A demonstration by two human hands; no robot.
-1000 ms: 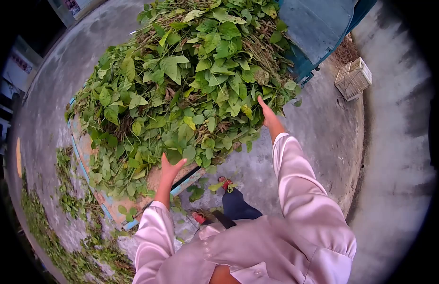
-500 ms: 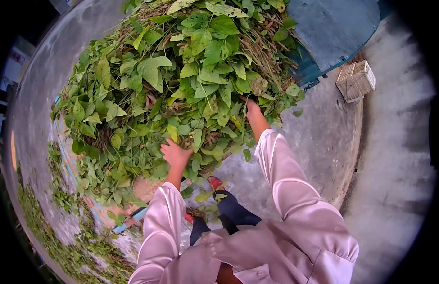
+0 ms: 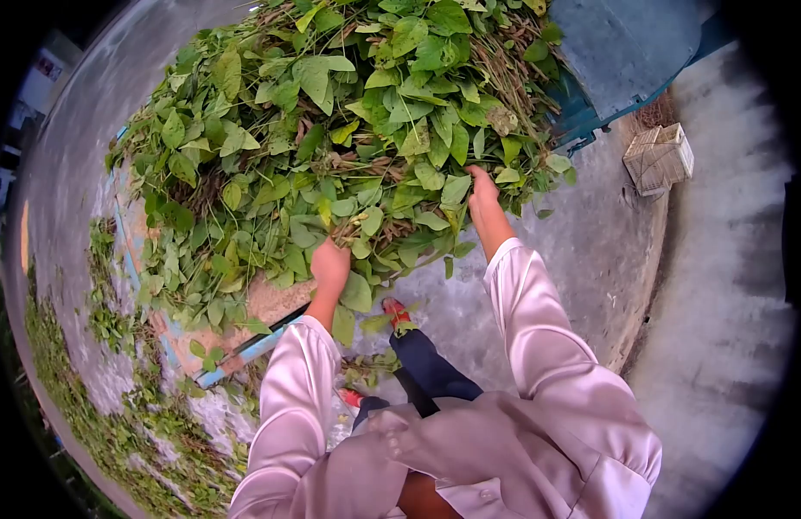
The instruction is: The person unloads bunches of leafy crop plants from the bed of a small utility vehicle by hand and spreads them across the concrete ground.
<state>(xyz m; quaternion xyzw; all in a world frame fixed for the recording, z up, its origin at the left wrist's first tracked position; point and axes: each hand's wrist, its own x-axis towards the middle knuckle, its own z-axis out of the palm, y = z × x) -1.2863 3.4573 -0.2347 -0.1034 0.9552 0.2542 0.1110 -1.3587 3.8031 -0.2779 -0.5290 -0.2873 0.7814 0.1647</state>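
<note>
A large heap of cut bean plants, with green leaves, brown pods and long stems, lies in front of me. My left hand is closed on bean plants at the heap's near edge, its fingertips partly hidden by leaves. Farther right, my right hand is closed round more plants at the near right edge, thumb up. Beneath the heap shows a worn board with blue edging.
A blue metal machine adjoins the heap at the upper right. Beyond it a pale crate stands on the concrete floor. Loose plants are strewn over the ground at lower left. My red shoes are below the heap.
My left hand has gone from spread fingers to a closed grip on the plants. My right hand has come partly out of the leaves, and the view has shifted slightly.
</note>
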